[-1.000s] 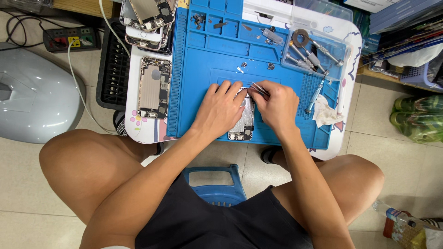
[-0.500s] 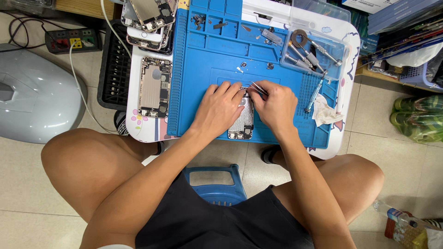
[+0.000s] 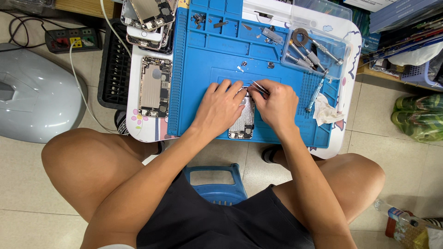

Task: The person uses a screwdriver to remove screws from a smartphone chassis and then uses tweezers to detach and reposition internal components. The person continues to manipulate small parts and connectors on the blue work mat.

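An opened phone housing (image 3: pixel 242 123) lies on the blue repair mat (image 3: pixel 203 64), its top end hidden between my hands. My left hand (image 3: pixel 220 107) rests on the housing's left edge and top, fingers pressing it to the mat. My right hand (image 3: pixel 276 102) grips thin metal tweezers (image 3: pixel 258 86) whose tips point left and down at the housing's top end, close to my left fingertips. Small screws and parts (image 3: pixel 243 64) lie loose on the mat just beyond my hands.
A second stripped phone housing (image 3: pixel 155 86) lies on the white table's left side, with more housings (image 3: pixel 148 14) stacked behind. A clear tray of tools (image 3: pixel 314 48), a screwdriver (image 3: pixel 316 90) and a crumpled tissue (image 3: pixel 325 111) sit right. A power strip (image 3: pixel 71 39) and grey shell (image 3: pixel 32 97) are on the floor.
Both hands stay in place on the housing. The tweezers have shifted only slightly at its top end.
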